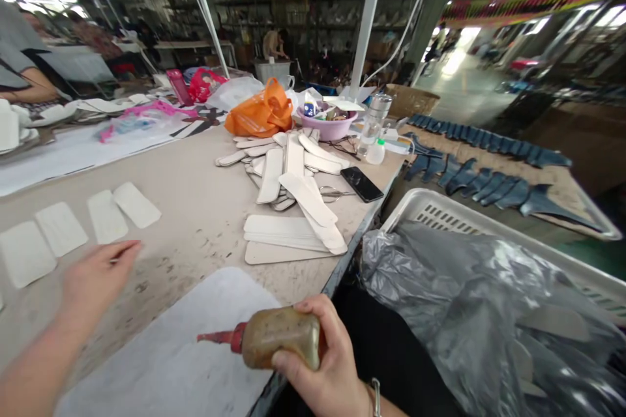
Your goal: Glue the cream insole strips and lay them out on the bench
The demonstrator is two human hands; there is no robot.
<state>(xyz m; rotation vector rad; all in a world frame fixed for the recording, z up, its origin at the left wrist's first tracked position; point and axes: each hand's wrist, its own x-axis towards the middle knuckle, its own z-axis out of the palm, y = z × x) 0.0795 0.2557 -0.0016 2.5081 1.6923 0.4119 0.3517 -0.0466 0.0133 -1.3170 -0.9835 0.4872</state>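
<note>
My right hand (320, 365) grips a squeeze bottle of brownish glue (278, 337) with a red nozzle that points left over a white cloth pad (171, 352) on the table. My left hand (95, 280) hovers over the worn table top (195, 208) with its fingers together and stretched forward, holding nothing. It is nearest to a row of white rectangular pads (105, 216) laid out to the left.
A heap of white insole strips (293, 176) lies mid-table with scissors (335, 193) and a black phone (362, 184). Behind are an orange bag (259, 114), a purple bowl (327, 127) and a clear bottle (374, 120). A white crate lined with grey plastic (489, 293) stands at right. Another person's arm (29, 85) is far left.
</note>
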